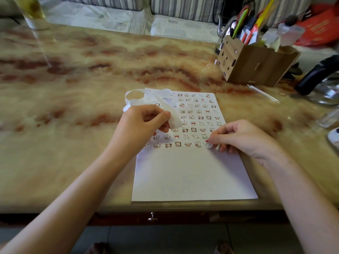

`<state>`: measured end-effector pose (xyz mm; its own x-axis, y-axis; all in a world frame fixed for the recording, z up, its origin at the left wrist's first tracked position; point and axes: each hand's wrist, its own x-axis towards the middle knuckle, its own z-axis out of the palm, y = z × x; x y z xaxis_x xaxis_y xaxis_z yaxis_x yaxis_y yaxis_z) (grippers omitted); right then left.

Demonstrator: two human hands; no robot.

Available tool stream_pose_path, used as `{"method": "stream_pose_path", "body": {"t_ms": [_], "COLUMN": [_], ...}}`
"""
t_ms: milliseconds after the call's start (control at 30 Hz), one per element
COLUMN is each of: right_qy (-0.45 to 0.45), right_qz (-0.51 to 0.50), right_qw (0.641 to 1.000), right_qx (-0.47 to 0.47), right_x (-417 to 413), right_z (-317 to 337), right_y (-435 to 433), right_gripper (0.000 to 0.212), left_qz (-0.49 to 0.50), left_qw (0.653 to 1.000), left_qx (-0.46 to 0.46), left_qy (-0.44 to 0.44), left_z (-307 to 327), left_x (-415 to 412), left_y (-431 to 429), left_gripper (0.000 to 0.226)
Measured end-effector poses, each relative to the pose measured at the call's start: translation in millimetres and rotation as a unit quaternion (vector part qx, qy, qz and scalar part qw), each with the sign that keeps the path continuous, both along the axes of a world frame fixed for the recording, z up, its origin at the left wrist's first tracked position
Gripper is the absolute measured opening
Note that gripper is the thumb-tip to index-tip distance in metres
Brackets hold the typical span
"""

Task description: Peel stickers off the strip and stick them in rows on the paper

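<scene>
A white sheet of paper point(190, 176) lies on the marble-patterned table, its upper half covered with several rows of small cartoon stickers point(192, 123). My left hand point(145, 121) pinches a long white backing strip point(165, 105) that curls up and loops over the paper's top left corner. My right hand point(240, 138) holds a small round sticker point(208, 144) between thumb and forefinger. The sticker touches the paper at the right end of the lowest row. The lower half of the paper is bare.
A cardboard pen holder point(256, 65) full of pens and scissors stands at the back right. A kettle with a black handle point(315, 76) sits at the far right. A clear glass vessel point(34, 17) stands at the back left. The table's front edge runs just below the paper.
</scene>
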<state>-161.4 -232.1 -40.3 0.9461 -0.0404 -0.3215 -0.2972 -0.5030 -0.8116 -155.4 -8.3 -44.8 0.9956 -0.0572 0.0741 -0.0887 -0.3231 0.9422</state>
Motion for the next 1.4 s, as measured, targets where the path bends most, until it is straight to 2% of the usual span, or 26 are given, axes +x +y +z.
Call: {"method": "stream_pose_path", "body": {"t_ms": [800,1400], "right_qy": [-0.028,-0.054], "right_qz": [-0.021,0.006], "right_qw": [0.999,0.997], "right_qx": [-0.034,-0.052], "right_x": [-1,4], "right_z": [-9,-18], "right_y": [6,-1], "right_gripper": [0.004,0.016], "left_qz": [0.004,0.008], "left_qw": [1.000,1.000], "left_qx": [-0.002,-0.002], "left_qy": [0.001,0.003], "left_z": [2,2], "left_x": [0,-1], "left_y": [-1,-1], "left_gripper": [0.019,0.019]}}
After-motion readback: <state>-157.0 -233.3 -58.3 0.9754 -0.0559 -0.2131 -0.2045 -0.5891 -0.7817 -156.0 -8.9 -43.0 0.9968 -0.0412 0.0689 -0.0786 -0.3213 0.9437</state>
